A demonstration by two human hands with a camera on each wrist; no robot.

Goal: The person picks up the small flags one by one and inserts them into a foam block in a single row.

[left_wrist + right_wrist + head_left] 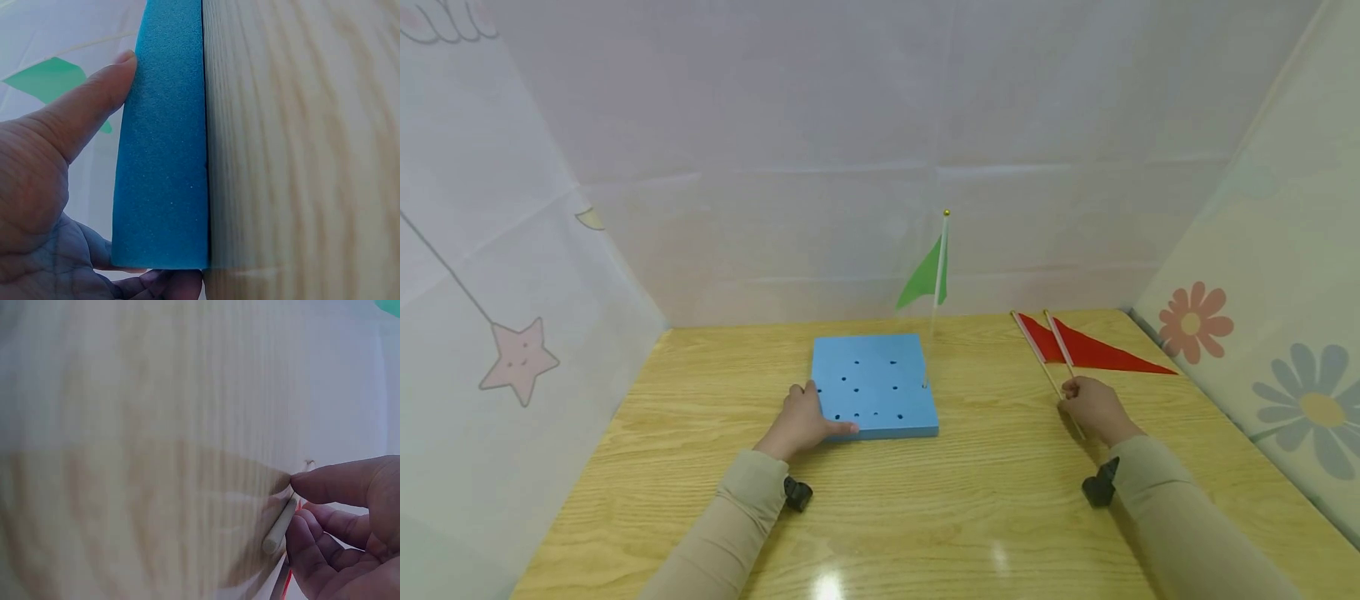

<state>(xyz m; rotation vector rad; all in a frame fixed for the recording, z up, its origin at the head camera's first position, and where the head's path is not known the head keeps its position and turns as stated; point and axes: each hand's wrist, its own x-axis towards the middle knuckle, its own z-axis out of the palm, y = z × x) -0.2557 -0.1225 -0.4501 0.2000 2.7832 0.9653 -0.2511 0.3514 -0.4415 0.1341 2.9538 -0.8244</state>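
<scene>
Around the desk [970, 500] we see pale cloth [820, 242] hanging on the far, left and right sides. It bears a pink star [520, 361] at the left, and a red flower [1190, 322] and a grey-blue flower [1322, 408] at the right. Between the blue block [876, 375] and the two red flags [1105, 354] stands the green flag [931, 271], its pole almost upright at the block's right edge. The block lies flat near the desk's middle; the red flags lie farther right, side by side, their tips toward the far side and their cloths overlapping.

We count one block, three flags (one green, two red) and ten dark holes visible in the block's top.

Both hands are well apart, with beige sleeves coming from the near side. The left hand [801, 418] grips the block's near left corner, the thumb stretched along the near edge and the fingers at the left side. The right hand [1096, 407] pinches at the lower part of the red flags' sticks; whether it holds one stick or both, we cannot tell.
</scene>
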